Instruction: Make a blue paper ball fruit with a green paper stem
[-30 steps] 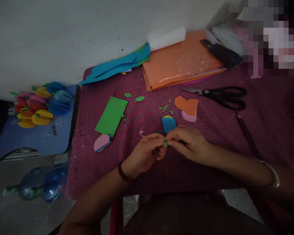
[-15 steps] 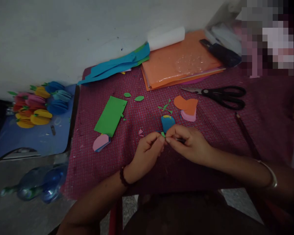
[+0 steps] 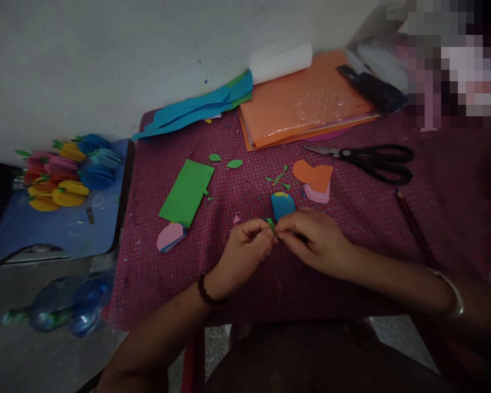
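My left hand [image 3: 249, 243] and my right hand [image 3: 317, 240] meet at the fingertips over the near part of the table. Both pinch a small strip of green paper [image 3: 271, 224]. The fingers hide most of the strip. Just beyond them lies a blue rounded paper piece [image 3: 283, 206] with a yellow mark along its top edge. Thin green paper scraps [image 3: 279, 178] are behind it. To the right of those sit orange paper cutouts [image 3: 316, 174] on pink ones. Farther left are two green paper leaves [image 3: 234, 164] and a green paper sheet [image 3: 187, 192].
Black-handled scissors [image 3: 372, 158] and a dark pencil [image 3: 413, 224] lie to the right. An orange paper pack [image 3: 294, 109] and blue strips [image 3: 196, 106] line the wall side. Finished paper fruits [image 3: 70, 192] sit on a blue board [image 3: 77, 229]. Plastic bottles [image 3: 84, 305] are below it.
The view has shifted slightly. My fingertips have moved a little against each other around the green strip, and slightly more of it shows. The other things lie as before.
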`<action>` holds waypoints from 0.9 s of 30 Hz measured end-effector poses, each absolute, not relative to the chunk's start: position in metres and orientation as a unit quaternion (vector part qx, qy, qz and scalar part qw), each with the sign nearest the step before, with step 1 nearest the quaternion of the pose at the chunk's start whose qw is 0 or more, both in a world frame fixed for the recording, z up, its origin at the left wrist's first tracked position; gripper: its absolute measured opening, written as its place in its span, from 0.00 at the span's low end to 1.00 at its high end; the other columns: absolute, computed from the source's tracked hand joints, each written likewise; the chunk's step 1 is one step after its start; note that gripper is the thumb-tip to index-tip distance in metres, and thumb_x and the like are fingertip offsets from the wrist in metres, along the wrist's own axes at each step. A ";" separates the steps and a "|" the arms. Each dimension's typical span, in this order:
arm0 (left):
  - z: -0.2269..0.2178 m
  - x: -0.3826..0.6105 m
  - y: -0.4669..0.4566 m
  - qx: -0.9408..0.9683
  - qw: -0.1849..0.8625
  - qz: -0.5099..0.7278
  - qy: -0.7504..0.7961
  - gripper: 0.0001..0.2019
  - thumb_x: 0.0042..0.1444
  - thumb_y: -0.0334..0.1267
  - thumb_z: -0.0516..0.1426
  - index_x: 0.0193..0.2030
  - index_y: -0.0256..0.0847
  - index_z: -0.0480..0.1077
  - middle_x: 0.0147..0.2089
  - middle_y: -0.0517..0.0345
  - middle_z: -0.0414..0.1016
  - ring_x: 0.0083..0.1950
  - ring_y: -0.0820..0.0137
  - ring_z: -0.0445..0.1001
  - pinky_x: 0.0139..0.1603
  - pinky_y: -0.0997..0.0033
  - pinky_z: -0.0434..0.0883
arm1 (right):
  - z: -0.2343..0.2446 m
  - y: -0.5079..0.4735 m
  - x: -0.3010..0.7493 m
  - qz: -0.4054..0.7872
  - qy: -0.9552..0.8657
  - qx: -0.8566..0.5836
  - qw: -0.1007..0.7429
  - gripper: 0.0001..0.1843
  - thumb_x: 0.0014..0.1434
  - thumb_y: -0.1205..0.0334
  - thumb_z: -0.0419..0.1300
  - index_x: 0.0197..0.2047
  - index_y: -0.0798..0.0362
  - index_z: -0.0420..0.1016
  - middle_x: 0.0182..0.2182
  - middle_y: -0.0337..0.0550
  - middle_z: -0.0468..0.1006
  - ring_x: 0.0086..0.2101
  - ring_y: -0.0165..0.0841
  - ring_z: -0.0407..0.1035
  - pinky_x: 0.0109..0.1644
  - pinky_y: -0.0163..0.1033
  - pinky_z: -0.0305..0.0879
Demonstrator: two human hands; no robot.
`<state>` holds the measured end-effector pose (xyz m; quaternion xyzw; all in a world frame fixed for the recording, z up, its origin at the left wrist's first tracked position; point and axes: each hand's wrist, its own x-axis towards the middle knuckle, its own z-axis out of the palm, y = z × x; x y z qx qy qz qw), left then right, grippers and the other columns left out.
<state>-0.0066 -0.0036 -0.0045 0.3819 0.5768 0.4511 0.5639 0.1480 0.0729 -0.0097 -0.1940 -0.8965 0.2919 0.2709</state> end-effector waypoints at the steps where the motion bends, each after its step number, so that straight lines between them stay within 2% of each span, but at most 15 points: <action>1: -0.005 -0.007 -0.004 0.366 0.579 0.453 0.571 0.10 0.55 0.36 0.51 0.24 0.39 0.64 0.19 0.66 0.59 0.20 0.78 0.55 0.21 0.76 0.54 | -0.009 0.074 0.148 0.286 -0.901 -0.192 0.264 0.05 0.62 0.68 0.51 0.35 0.52 0.67 0.26 0.39 0.74 0.28 0.29 0.65 0.34 0.36 0.57; 6: 0.002 -0.007 -0.004 0.384 0.567 0.446 0.576 0.11 0.57 0.39 0.53 0.26 0.38 0.67 0.20 0.65 0.61 0.21 0.79 0.57 0.22 0.76 0.56 | -0.007 0.075 0.147 0.322 -0.890 -0.222 0.234 0.03 0.61 0.68 0.52 0.35 0.52 0.66 0.26 0.38 0.72 0.27 0.29 0.64 0.32 0.35 0.57; 10: 0.009 -0.007 -0.006 0.473 0.473 0.427 0.609 0.11 0.57 0.37 0.53 0.25 0.38 0.66 0.21 0.64 0.61 0.24 0.78 0.57 0.26 0.75 0.57 | -0.005 0.076 0.147 0.387 -0.866 -0.236 0.210 0.03 0.58 0.70 0.53 0.35 0.52 0.62 0.22 0.32 0.65 0.22 0.24 0.58 0.27 0.32 0.52; 13: 0.010 -0.007 -0.006 0.529 0.400 0.412 0.625 0.11 0.57 0.34 0.54 0.23 0.38 0.65 0.22 0.64 0.61 0.25 0.77 0.58 0.27 0.74 0.57 | -0.004 0.075 0.147 0.396 -0.868 -0.221 0.200 0.04 0.59 0.71 0.52 0.36 0.52 0.62 0.22 0.31 0.63 0.22 0.24 0.57 0.27 0.32 0.51; 17: 0.009 -0.006 -0.006 0.551 0.372 0.399 0.631 0.11 0.57 0.34 0.54 0.23 0.38 0.66 0.22 0.63 0.63 0.25 0.76 0.60 0.29 0.73 0.58 | -0.004 0.075 0.148 0.376 -0.873 -0.233 0.206 0.04 0.58 0.70 0.52 0.36 0.52 0.64 0.23 0.33 0.64 0.23 0.25 0.58 0.28 0.32 0.51; 20: 0.010 -0.009 -0.007 0.544 0.356 0.419 0.634 0.09 0.58 0.35 0.55 0.26 0.39 0.69 0.24 0.62 0.67 0.28 0.74 0.63 0.32 0.72 0.61 | -0.005 0.074 0.147 0.428 -0.835 -0.273 0.211 0.04 0.55 0.71 0.52 0.34 0.52 0.63 0.20 0.30 0.60 0.20 0.24 0.54 0.26 0.32 0.49; 24: 0.010 -0.016 -0.004 0.479 0.383 0.458 0.643 0.08 0.60 0.38 0.53 0.39 0.42 0.74 0.33 0.59 0.71 0.31 0.74 0.66 0.32 0.73 0.62 | -0.004 0.075 0.142 0.562 -0.740 -0.303 0.209 0.04 0.55 0.70 0.52 0.30 0.52 0.62 0.18 0.28 0.56 0.18 0.22 0.50 0.22 0.30 0.47; 27: 0.007 -0.019 -0.002 0.444 0.472 0.430 0.628 0.09 0.60 0.39 0.53 0.36 0.40 0.74 0.30 0.60 0.68 0.28 0.75 0.63 0.27 0.74 0.60 | -0.005 0.076 0.140 0.608 -0.705 -0.310 0.193 0.03 0.56 0.68 0.52 0.30 0.52 0.62 0.17 0.28 0.55 0.18 0.22 0.48 0.21 0.29 0.45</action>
